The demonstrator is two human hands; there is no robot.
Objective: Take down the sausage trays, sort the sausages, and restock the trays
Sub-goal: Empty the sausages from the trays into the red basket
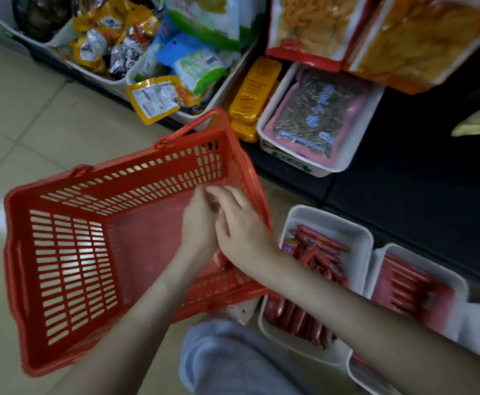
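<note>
Sorting step, likely: left hand (198, 223) and right hand (243, 232) meet inside the basket (62, 185), each grip curled, contents unclear. Next, sausages (315, 249) probably go to trays (328, 216) right of the basket.

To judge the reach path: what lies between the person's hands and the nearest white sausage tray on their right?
In the head view, only the slotted wall of the red basket separates the right hand from the sausage tray.
</note>
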